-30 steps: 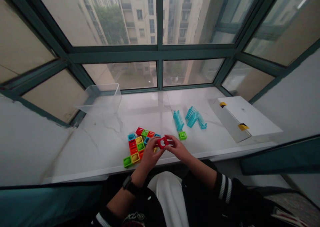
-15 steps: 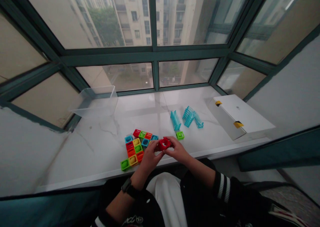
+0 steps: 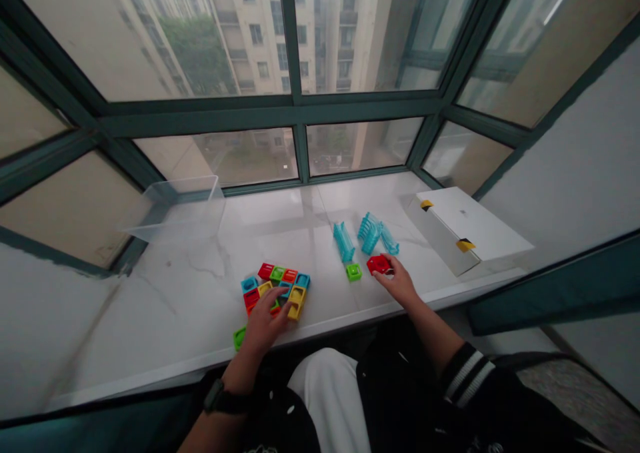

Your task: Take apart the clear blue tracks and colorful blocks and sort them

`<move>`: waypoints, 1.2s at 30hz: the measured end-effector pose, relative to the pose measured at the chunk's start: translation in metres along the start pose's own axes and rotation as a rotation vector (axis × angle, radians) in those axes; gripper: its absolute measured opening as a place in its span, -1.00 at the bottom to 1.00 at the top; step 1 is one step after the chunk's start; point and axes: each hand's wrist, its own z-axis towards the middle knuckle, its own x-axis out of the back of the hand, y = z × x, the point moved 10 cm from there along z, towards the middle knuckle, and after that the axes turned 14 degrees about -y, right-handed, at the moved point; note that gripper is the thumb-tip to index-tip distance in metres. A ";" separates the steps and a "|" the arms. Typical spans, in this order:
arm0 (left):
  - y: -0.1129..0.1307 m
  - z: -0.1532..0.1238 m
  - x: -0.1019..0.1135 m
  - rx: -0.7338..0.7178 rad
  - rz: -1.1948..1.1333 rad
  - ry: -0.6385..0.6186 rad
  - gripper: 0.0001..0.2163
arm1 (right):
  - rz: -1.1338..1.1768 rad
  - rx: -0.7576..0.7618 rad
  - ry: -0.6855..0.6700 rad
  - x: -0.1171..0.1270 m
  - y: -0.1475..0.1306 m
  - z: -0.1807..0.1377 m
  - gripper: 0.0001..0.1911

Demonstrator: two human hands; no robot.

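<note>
While the left hand point(image 3: 264, 325) rests open-fingered on the coloured block cluster point(image 3: 276, 290), the right hand point(image 3: 400, 285) pinches a red block point(image 3: 379, 264) on the tabletop point(image 3: 200, 286) beside the green block point(image 3: 353, 272) — best set it flat and square before releasing.

The left hand point(image 3: 263, 325) hides several coloured blocks point(image 3: 274, 288).

Right hand point(image 3: 400, 285) grips red block point(image 3: 379, 264); left hand point(image 3: 264, 325) on block cluster point(image 3: 277, 288).
</note>
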 end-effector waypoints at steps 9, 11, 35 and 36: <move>-0.029 -0.019 0.012 0.086 0.020 0.032 -0.73 | -0.287 -0.130 -0.045 0.002 0.059 0.018 -0.32; -0.033 -0.021 0.013 0.100 0.027 0.029 -0.72 | -0.303 -0.129 -0.064 -0.002 0.063 0.021 -0.33; -0.047 -0.026 0.005 0.100 0.277 -0.015 -0.69 | -0.216 0.145 0.043 -0.001 -0.026 -0.008 -0.54; -0.046 -0.026 0.003 0.103 0.285 -0.025 -0.68 | -0.189 0.192 -0.010 -0.013 -0.041 -0.008 -0.62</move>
